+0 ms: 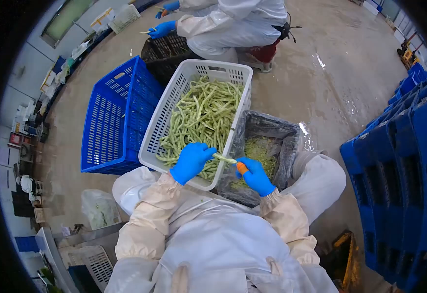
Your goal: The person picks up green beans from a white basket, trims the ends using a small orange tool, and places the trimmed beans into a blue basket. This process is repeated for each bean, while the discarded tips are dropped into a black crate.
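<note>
- white crate (167,105): full of beans, set before the knees; blue crate (111,122) on its left, a second worker's gloved hands (163,29) beyond.
- grey crate (287,146): on its right, holds green trimmings.
- left hand (190,161): blue glove, grasping one bean (224,158) over the white crate's near rim.
- right hand (255,176): clenched on an orange tool (242,168) at the bean's end.
- step, as judged: trimming one bean tip.
- next move calls for a steady bean and the offcut falling into the grey crate.
</note>
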Available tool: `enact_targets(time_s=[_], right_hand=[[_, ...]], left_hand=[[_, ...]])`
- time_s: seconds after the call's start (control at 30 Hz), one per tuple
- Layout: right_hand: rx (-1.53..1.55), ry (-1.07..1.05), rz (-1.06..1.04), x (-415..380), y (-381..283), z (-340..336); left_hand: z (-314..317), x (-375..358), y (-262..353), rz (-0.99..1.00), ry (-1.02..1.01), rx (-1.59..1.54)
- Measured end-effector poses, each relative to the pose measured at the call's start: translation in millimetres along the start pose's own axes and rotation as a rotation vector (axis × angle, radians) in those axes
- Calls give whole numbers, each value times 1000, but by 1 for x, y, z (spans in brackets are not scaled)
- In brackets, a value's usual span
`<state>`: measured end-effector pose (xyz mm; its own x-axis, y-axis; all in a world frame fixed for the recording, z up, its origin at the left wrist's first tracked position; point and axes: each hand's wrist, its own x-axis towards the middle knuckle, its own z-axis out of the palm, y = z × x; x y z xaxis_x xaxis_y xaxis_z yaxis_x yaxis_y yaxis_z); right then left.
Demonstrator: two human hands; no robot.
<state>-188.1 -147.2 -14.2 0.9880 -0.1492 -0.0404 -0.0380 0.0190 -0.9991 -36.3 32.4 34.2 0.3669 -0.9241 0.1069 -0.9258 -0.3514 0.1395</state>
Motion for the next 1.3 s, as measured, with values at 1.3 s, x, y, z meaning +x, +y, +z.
enact_targets(time_s=[1.3], right_hand=[[-255,190,-148,4,44,44]], left_hand=[[63,45,37,-762,310,-1384]])
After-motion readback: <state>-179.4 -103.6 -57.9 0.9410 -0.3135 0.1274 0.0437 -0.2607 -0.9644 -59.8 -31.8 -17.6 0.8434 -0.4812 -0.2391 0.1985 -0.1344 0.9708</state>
